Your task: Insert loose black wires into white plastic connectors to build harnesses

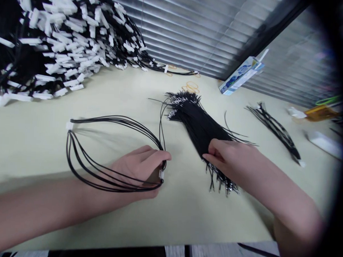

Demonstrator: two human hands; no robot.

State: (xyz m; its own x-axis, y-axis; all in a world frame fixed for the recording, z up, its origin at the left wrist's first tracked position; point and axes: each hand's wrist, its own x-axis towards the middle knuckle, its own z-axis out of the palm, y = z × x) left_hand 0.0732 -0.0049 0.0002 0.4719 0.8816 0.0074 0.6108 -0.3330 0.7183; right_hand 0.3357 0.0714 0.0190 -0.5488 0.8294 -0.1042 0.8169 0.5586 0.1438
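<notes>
While the left hand [142, 168] pinches a loop of black wires [103, 152] at the white connector [161, 174] near its fingertips, the right hand [229, 155] is pressed down on the loose bundle of cut wires [197, 122] lying in the middle of the surface [33, 138], fingers curled in on the strands like it's picking one out. I can't tell if it actually has a single strand pinched yet, the fingertips are buried in the bundle.

The loop fans out to the left and ends in another small white connector [69, 125] at its far-left tip, resting on the surface. So my read is we're at the stage of gathering wires: one set held in the left hand, the right hand fishing for the next piece. Next move probably needs a clean pinch on just one strand without dragging the neighbours along, since they're packed tight.

Other stuff around: a huge pile of finished wires with white tags [59, 38] at the far left, some rubber bands [191, 87] behind the bundle, a small carton [241, 75] leaning at the far side, and a smaller bunch of wires [275, 130] off to the right.
</notes>
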